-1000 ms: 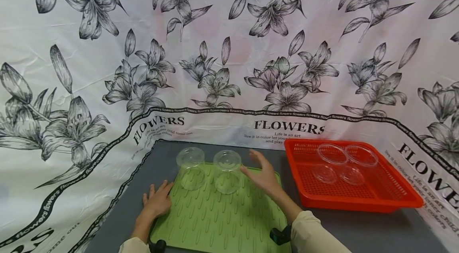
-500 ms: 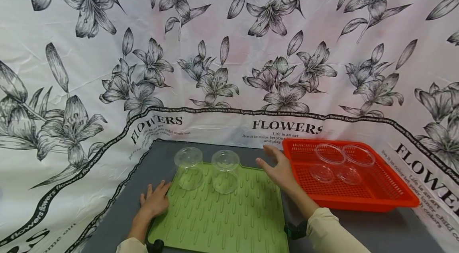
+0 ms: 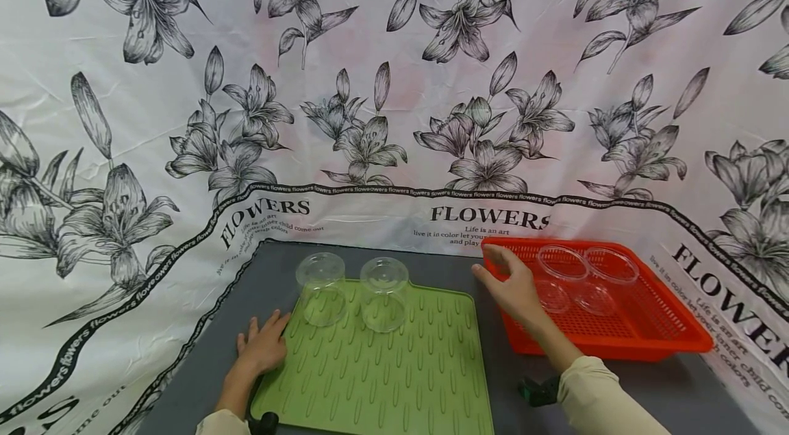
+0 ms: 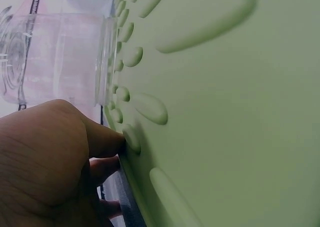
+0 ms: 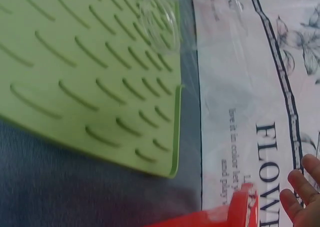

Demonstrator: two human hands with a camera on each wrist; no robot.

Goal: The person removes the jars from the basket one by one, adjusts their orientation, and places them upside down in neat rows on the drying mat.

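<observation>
Clear cup [image 3: 553, 296] partly hidden behind open right hand [image 3: 514, 288]; left hand [image 3: 261, 349] flat on mat [image 3: 382, 373].

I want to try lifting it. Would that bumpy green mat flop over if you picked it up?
Probably. The green mat looks thin and rubbery with soft ridges, so it would likely droop. The clear cups on it might tip off.

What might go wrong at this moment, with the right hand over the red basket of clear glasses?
The right hand hovers, fingers spread, over the near-left corner of the red plastic basket; reaching in, it might knock the two clear glasses standing close together. The two upturned clear glasses near the far edge of the green ribbed drying mat could tip if the left hand nudges it.
</observation>
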